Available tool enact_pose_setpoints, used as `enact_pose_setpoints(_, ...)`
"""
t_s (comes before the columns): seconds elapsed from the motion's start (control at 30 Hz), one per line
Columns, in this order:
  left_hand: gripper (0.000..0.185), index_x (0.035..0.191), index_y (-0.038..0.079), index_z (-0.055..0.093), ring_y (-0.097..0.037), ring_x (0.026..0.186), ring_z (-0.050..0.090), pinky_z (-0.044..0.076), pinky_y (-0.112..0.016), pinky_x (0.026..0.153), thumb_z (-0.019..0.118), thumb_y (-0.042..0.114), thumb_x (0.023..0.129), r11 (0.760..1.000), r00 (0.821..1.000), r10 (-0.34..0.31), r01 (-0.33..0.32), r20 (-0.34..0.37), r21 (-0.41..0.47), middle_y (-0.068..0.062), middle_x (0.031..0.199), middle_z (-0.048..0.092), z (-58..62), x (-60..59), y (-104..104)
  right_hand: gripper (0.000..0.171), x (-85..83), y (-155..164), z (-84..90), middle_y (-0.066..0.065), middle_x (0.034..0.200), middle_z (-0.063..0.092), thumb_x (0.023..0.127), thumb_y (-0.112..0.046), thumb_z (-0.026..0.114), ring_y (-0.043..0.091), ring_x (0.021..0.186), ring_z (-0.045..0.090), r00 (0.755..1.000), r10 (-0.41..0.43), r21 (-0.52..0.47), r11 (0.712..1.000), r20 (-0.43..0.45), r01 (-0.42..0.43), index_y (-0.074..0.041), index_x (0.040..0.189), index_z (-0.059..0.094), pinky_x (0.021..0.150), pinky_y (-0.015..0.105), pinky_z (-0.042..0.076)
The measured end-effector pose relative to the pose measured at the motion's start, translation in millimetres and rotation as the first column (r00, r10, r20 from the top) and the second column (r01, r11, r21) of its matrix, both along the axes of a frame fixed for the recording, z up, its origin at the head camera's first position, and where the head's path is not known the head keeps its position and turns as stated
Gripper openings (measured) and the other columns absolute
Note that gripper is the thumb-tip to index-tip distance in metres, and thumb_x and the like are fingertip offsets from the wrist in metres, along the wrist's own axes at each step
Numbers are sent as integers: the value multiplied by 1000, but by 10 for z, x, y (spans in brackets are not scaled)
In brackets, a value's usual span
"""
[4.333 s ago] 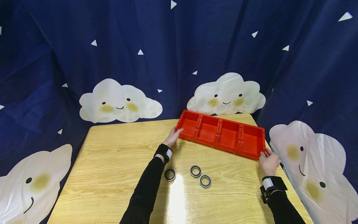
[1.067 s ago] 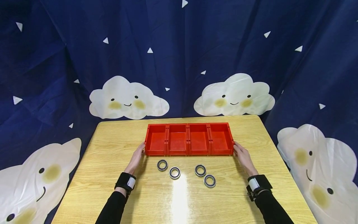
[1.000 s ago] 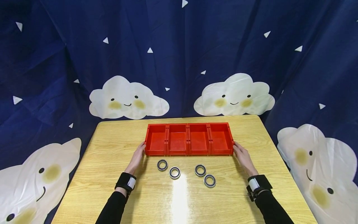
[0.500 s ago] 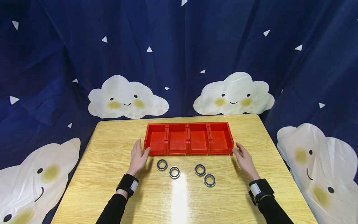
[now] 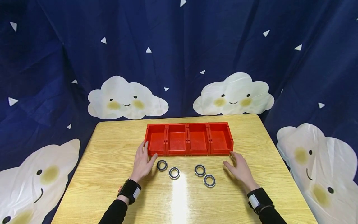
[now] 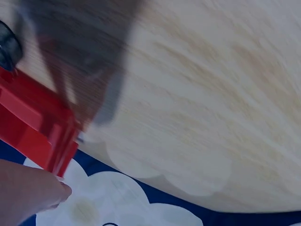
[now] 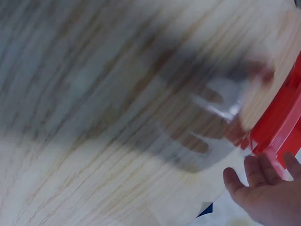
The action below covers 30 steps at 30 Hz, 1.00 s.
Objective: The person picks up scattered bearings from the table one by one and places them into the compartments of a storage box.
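**Ana:** Head view first: where does the red tray (image 5: 189, 154) stand?

**Ben:** Squarely across the far middle of the wooden table (image 5: 106, 174), long side toward the person. All four compartments show bare red floors.

**Ana:** And the rings?

**Ben:** Four dark rings lie flat on the table just in front of the tray: the leftmost ring (image 5: 162, 165), the second ring (image 5: 174, 173), the third ring (image 5: 200, 170) and the nearest ring (image 5: 209, 180). None is inside a compartment.

**Ana:** What about the hands?

**Ben:** The left hand (image 5: 142, 163) hovers by the tray's left front corner, fingers straight and slightly spread, thumb just beside the leftmost ring. The right hand (image 5: 240, 169) sits off the tray's right front corner, fingers loosely spread, holding nothing. Neither grips the tray.

**Ana:** Do the wrist views add anything?

**Ben:** Little; both are blurred, showing red tray edge and wood grain.

**Ana:** So how far along?

**Ben:** I judge the tray placed, and all four rings left to handle.
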<state>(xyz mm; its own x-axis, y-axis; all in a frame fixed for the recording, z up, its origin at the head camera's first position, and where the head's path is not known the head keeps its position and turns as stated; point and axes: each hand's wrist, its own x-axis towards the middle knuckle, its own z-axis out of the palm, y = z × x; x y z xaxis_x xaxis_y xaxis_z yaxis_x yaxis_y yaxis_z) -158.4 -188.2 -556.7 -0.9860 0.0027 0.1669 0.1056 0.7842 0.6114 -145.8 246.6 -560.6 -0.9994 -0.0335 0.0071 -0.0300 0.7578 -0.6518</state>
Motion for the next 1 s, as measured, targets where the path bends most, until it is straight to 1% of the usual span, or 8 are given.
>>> enact_pose_setpoints(0.1, 76, 155, -5, 27, -50, 148, 23, 20, -65, 121, 59, 34, 97, 1000, 1000, -26, 27, -12, 11, -29, 160, 25, -12, 39, 58, 65, 63, -54, 1, 34, 140, 50, 93, -34, 68, 52, 130, 46, 1000, 3, 58, 998, -27, -2, 7, 140, 49, 107, 67, 39)
enact_pose_setpoints(0.2, 78, 155, -5, 26, -49, 148, 23, 19, -64, 122, 59, 35, 97, 998, 998, -54, 54, -13, 15, -29, 161, 25, -10, 69, 103, 65, 118, -109, 13, 34, 139, 51, 91, -36, 70, 53, 129, 47, 1000, 9, 94, 996, -27, -6, 5, 138, 51, 104, 68, 41)
enact_pose_setpoints(0.33, 80, 157, -4, 24, -48, 150, 20, 18, -64, 123, 58, 36, 97, 997, 997, -72, 72, 2, 30, -29, 162, 22, 7, 95, 126, 65, 174, -187, 26, 32, 137, 54, 87, -38, 73, 52, 127, 50, 997, 57, 151, 987, -45, -50, 3, 134, 55, 102, 67, 44)
enact_pose_setpoints(0.47, 81, 158, -2, 21, -46, 152, 18, 16, -63, 123, 57, 37, 97, 996, 997, -76, 75, 22, 37, -28, 164, 20, -1, 103, 120, 62, 218, -260, 47, 26, 128, 61, 84, -42, 76, 47, 118, 56, 993, 107, 241, 966, -53, -91, -1, 128, 60, 97, 62, 48)
enact_pose_setpoints(0.6, 81, 159, -1, 21, -47, 152, 17, 15, -63, 123, 57, 37, 98, 996, 996, -83, 82, 17, 29, -27, 164, 20, -29, 118, 114, 61, 269, -327, 48, 19, 118, 63, 80, -46, 79, 41, 110, 59, 988, 147, 311, 942, -40, -128, -5, 123, 63, 91, 58, 50)
enact_pose_setpoints(0.77, 80, 158, -1, 23, -49, 150, 20, 17, -64, 123, 59, 37, 97, 994, 994, -106, 106, -8, -1, -27, 163, 23, -64, 166, 147, 62, 338, -396, 6, 16, 114, 64, 77, -48, 80, 37, 105, 60, 981, 189, 366, 916, -41, -161, -8, 122, 63, 88, 57, 52)
enact_pose_setpoints(0.87, 79, 157, -3, 26, -50, 149, 23, 21, -64, 121, 60, 36, 96, 992, 992, -125, 125, -29, -22, -28, 162, 25, -89, 205, 196, 62, 380, -432, -8, 14, 112, 64, 76, -49, 80, 35, 105, 60, 979, 201, 379, 909, -33, -174, -9, 121, 64, 88, 56, 52)
enact_pose_setpoints(1.0, 81, 158, -1, 25, -49, 149, 23, 20, -64, 122, 61, 36, 95, 987, 986, -163, 163, -18, -19, -27, 163, 24, -108, 263, 272, 65, 435, -484, -21, 12, 109, 64, 74, -51, 80, 35, 106, 60, 977, 210, 388, 903, -21, -186, -8, 120, 64, 89, 56, 52)
